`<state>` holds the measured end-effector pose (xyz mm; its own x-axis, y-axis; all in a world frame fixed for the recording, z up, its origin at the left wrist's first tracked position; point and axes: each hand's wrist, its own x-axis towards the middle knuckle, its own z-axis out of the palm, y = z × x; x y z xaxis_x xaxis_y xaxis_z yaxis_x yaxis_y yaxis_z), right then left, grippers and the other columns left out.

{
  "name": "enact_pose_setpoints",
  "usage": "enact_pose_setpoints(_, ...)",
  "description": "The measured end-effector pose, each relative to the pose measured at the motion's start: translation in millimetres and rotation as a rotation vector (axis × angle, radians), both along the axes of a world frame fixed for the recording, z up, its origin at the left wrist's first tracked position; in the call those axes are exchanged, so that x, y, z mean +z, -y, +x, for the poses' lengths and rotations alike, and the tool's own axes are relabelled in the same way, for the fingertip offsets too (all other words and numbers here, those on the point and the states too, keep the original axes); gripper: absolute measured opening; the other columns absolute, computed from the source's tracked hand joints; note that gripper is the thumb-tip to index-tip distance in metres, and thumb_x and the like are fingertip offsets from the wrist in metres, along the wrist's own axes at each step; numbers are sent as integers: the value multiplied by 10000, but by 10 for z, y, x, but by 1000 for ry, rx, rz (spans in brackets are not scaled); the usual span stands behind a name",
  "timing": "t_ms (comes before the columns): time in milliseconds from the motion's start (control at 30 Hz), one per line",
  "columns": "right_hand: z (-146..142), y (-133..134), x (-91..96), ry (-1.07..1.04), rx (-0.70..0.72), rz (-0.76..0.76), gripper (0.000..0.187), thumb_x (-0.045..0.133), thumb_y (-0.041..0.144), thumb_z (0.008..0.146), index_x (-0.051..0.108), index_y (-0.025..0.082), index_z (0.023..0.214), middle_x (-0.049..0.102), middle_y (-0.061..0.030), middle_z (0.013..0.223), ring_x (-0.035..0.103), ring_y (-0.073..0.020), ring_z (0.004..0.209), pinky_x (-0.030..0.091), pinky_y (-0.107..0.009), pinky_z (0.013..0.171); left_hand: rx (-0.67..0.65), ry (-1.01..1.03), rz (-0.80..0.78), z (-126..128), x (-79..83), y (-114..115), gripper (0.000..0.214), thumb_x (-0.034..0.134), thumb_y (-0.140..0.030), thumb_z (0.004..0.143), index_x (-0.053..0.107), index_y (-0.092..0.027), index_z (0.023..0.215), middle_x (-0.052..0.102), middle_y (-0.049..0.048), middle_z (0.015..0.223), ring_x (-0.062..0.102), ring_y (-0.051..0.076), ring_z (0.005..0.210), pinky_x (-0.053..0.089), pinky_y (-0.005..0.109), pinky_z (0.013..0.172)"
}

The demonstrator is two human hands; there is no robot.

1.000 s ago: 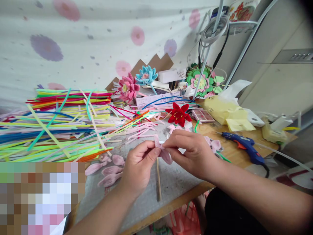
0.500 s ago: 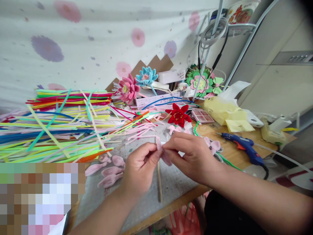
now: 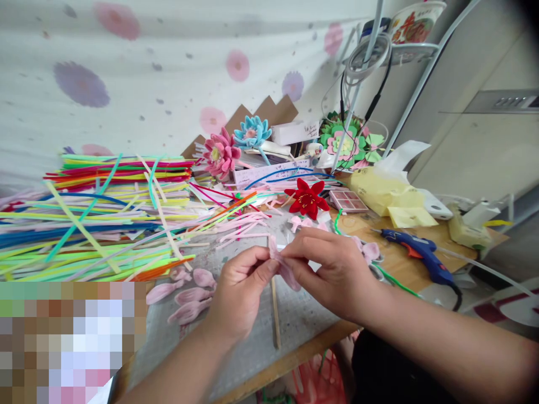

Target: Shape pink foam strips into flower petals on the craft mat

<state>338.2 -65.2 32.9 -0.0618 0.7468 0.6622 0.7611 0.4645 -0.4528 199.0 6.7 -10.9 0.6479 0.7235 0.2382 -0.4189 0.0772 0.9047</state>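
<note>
My left hand (image 3: 242, 289) is closed, its thumb and forefinger pinching a pale pink fuzzy petal (image 3: 289, 276). From the other side, my right hand (image 3: 330, 264) grips the same petal with bent fingers, which hide part of it. Both hands meet above a grey cutting mat (image 3: 236, 353). Below the petal lies a thin wooden stick (image 3: 275, 314) on the mat. Several finished pink petals (image 3: 191, 311) rest left of my left hand. Beyond my hands sits a red fuzzy flower (image 3: 309, 198), with small pink pieces (image 3: 305, 223) in front of it.
Bundles of coloured pipe cleaners (image 3: 96, 224) cover the left side. A blue glue gun (image 3: 416, 252) with its cable lies on the right. At the back stand a pink flower (image 3: 222, 152) and a blue flower (image 3: 252, 132), near a metal pole (image 3: 357, 84).
The petal has turned slightly between my fingers, and more of its lower end shows below my right hand. Both hands stay nearly in the same place.
</note>
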Motion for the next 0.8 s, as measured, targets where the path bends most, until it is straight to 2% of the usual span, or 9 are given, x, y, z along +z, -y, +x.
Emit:
enact_pose_setpoints(167, -5, -9, -18, -37, 15, 8, 120, 535, 98, 814, 631, 156, 772, 559, -10, 664, 521, -106, 625, 394, -216, 564, 15, -13, 3, 5, -7, -12, 55, 638, -203, 794, 676, -183, 760, 618, -13, 689, 522, 99, 654, 410, 197, 631)
enact_pose_setpoints(300, -14, -9, 6, -60, 16, -17, 136, 543, 63, 791, 630, 164, 762, 565, 3, 652, 528, -97, 624, 393, -206, 571, 37, -51, 89, 9, -19, -14, 78, 634, -209, 794, 657, -182, 725, 604, -9, 664, 525, 126, 657, 414, 238, 657)
enact_pose_setpoints(433, -28, -1, 62, -70, 21, -29, 160, 547, 17, 733, 622, 157, 714, 572, 14, 609, 520, -94, 599, 384, -204, 565, 55, -84, 171, 5, -49, -19, 84, 619, -243, 808, 668, -185, 770, 597, 5, 702, 498, 139, 677, 384, 250, 644)
enact_pose_setpoints(500, -35, 4, 86, -105, 31, -42, 145, 549, 17, 718, 617, 144, 701, 578, 9, 610, 518, -91, 589, 384, -200, 555, 49, -94, 168, -4, -60, -24, 86, 621, -257, 808, 671, -190, 791, 584, 3, 706, 477, 135, 679, 368, 246, 631)
enact_pose_setpoints(667, -49, 13, 109, -242, 30, -200, 91, 551, 104, 769, 603, 141, 704, 572, 7, 624, 509, -87, 573, 391, -196, 530, 21, -88, 140, -25, -59, -31, 91, 620, -256, 810, 672, -188, 777, 526, -9, 665, 426, 118, 647, 340, 234, 600)
enact_pose_setpoints(800, -56, 6, 99, -241, -9, -212, 111, 536, 50, 726, 578, 148, 696, 551, 25, 617, 485, -76, 557, 374, -186, 515, 4, -73, 93, -16, -34, -22, 98, 645, -268, 791, 686, -180, 778, 534, -5, 663, 432, 115, 645, 361, 237, 622)
